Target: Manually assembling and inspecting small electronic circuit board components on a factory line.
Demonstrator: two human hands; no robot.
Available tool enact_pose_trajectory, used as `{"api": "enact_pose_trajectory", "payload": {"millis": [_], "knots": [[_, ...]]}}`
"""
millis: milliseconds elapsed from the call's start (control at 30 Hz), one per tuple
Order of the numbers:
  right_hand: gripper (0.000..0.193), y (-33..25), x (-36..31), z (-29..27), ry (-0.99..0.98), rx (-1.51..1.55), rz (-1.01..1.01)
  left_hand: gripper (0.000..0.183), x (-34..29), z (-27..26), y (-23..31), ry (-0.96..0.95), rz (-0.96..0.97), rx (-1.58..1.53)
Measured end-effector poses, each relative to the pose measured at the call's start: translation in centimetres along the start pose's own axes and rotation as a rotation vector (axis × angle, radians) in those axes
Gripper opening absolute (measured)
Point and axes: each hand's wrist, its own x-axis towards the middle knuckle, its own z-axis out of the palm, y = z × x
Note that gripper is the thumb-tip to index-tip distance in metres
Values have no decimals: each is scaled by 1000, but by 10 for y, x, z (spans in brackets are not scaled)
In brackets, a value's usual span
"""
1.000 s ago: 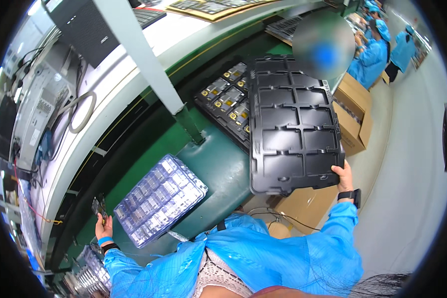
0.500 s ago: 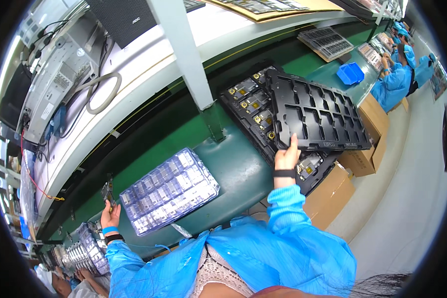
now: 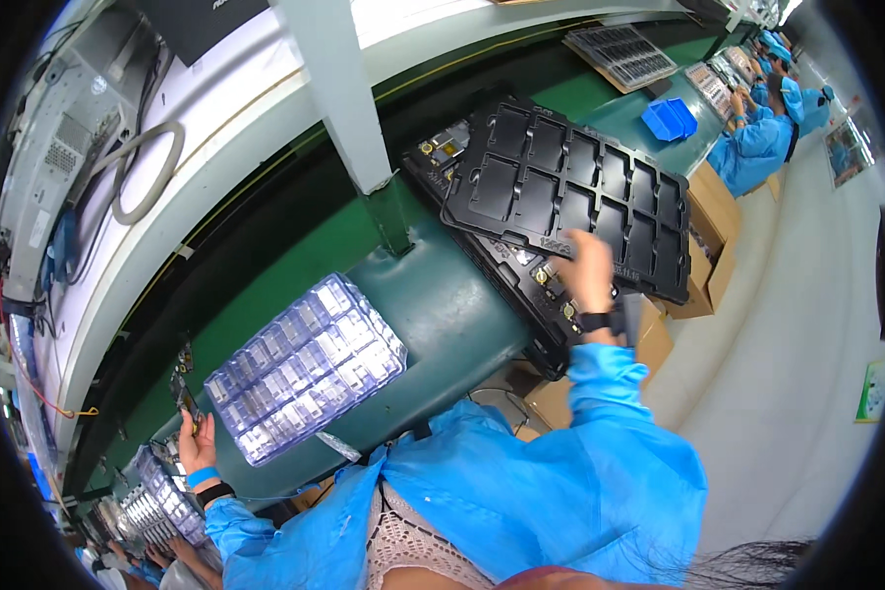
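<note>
A bright blue smock [image 3: 531, 492] with gathered cuffs [image 3: 605, 362] opens at the bottom of the frame over a pale lace top [image 3: 425, 536] with dark trim. A blue band [image 3: 203, 477] and black band [image 3: 215, 493] circle the left wrist, a black strap [image 3: 596, 322] the right.

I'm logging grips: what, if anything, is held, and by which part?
Left hand: a small part, seemingly by its near end. Right hand: at the near edge of the black tray; blur hides whether it grips.

A blue plastic bin [image 3: 670, 119] sits near an open brown cardboard box [image 3: 715, 202]; a pale grey post [image 3: 332, 93] stands further left.
</note>
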Motion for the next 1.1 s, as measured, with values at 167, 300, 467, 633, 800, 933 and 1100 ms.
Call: {"api": "enact_pose_trajectory", "payload": {"millis": [167,300,467,633,800,933,1100], "knots": [[50,117,-31,-30,-208,-499,200,14,5,-4,-1,-53,-5,-3],[45,120,-34,-42,-251,-466,-80,12,9,-4,-11,-99,-46,-32],[39,34,-35,-35,-227,-385,-144,11,5,-9,-19,-113,-18,-14],[37,-19,-50,26,-137,-337,-120,17,-6,10,-31,-253,31,-23],[39,-29,-52,48,-106,-282,-108,23,-36,15,-37,-371,78,-5],[41,-22,-63,48,-139,-257,-124,27,-40,2,-41,-337,90,-10],[42,-26,-61,58,-102,-215,-148,29,-48,1,-46,-283,78,-31]]}}
